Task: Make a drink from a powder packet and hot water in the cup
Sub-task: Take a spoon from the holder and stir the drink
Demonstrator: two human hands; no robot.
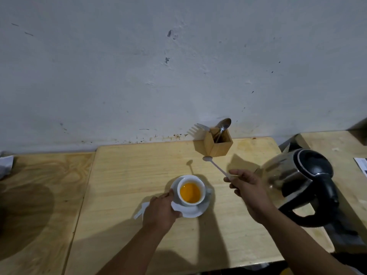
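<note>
A white cup [200,199] filled with orange liquid stands on a white saucer [195,213] in the middle of the wooden table [139,175]. My left hand [160,210] grips the saucer's left rim. A white packet [141,210] lies on the table partly under that hand. My right hand [247,187], to the right of the cup, holds a small white plastic spoon [215,165] by its handle, bowl pointing up and away toward the wall.
A glass and steel electric kettle [299,185] with a black lid and handle stands right of my right hand. A wooden cutlery box [215,144] with a metal spoon and a fork sits by the wall. Crumpled white paper [6,163] lies at far left.
</note>
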